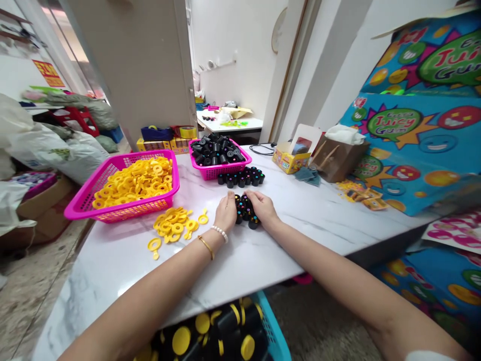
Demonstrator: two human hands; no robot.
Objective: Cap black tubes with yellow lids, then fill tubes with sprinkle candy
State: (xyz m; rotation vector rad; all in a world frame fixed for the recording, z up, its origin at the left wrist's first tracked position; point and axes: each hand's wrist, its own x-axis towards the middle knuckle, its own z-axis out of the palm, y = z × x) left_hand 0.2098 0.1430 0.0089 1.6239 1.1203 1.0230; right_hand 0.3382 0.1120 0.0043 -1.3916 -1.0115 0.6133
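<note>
On the white marbled table, my left hand (226, 212) and my right hand (264, 208) flank a tight cluster of small black cylinders (245, 208) with coloured dots on top. The fingers of both hands are closed against the cluster's sides, partly hidden behind it. Just beyond stand more black cylinders (242, 177) in rows. Behind these, a pink basket (210, 173) is heaped with loose black pieces. Left of my left hand lies a pile of yellow ring-shaped pieces with tabs (175, 223). A larger pink basket (130, 212) holds many more yellow rings.
Below the table's front edge, a turquoise crate (271, 326) holds black cylinders with yellow discs. Right of the rows are a small yellow display box (288, 159), a brown tissue box (338, 158) and scattered small packets (363, 194). Large blue cartons (409, 130) rise at the right.
</note>
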